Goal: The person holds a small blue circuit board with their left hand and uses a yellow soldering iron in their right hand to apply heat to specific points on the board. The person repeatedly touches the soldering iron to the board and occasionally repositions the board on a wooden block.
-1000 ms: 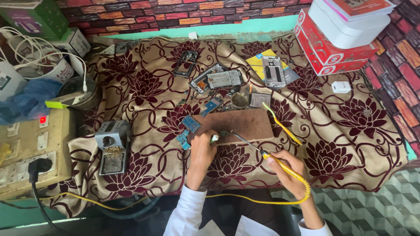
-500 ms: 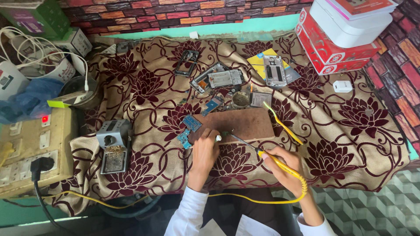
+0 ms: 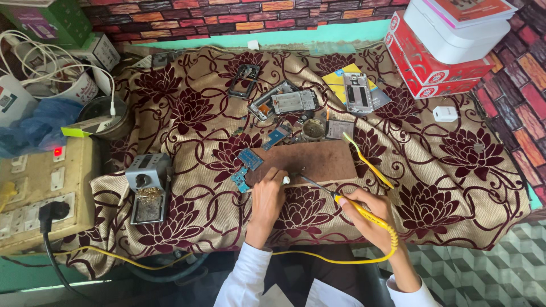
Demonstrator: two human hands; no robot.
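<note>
Two hands are at work over the brown wooden board point(image 3: 310, 161) on the floral cloth point(image 3: 455, 165). My right hand point(image 3: 367, 211) is closed around the yellow soldering iron point(image 3: 341, 200), and its thin metal tip points up-left toward the front edge of the board. Its yellow cord point(image 3: 364, 258) loops under my wrist. My left hand point(image 3: 268, 196) lies with curled fingers at the board's left front corner, pinching something small and white; I cannot tell what it is. Just beside this hand are two small blue circuit boards point(image 3: 245, 167). Yellow tweezers point(image 3: 368, 162) lie at the right end of the board. A soldering stand point(image 3: 148, 187) with brass wool sits well apart on the left.
</note>
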